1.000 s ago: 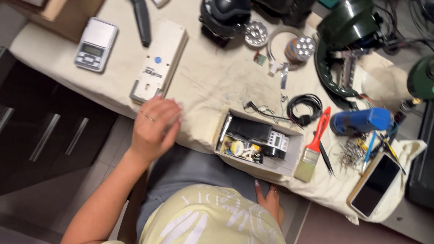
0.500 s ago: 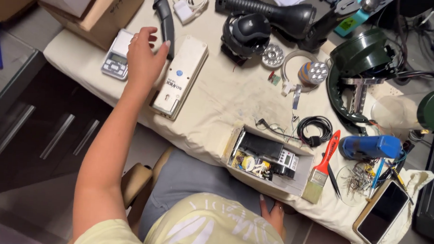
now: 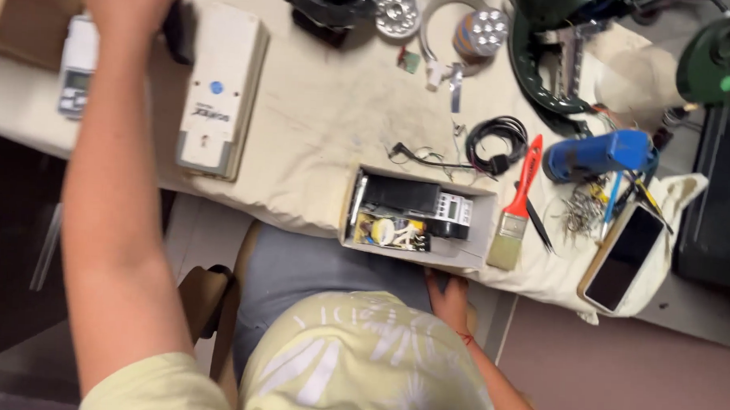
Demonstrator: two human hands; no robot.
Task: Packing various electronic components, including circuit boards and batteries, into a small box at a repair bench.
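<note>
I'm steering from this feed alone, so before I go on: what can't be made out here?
Head view only:
- Left hand: cut off by the top edge; its grip on the dark tool handle is unclear.
- Dark tool handle: mostly hidden by that hand, kind unknown.
- Right hand: fingers hidden under the cloth-covered table edge.
- Small open cardboard box: contents too small and blurred.
- Grey pocket scale: partly behind the forearm.

Even, soft indoor light, no hard glare. Motion blur across the whole frame, worst at upper left: the left hand (image 3: 129, 3) and outstretched forearm are smeared. The cream cloth-covered worktable (image 3: 327, 123) is bright, mildly washed out. Below its near edge the floor drops into dim shadow. The small open cardboard box of parts (image 3: 417, 215) casts only a faint shadow.
</note>
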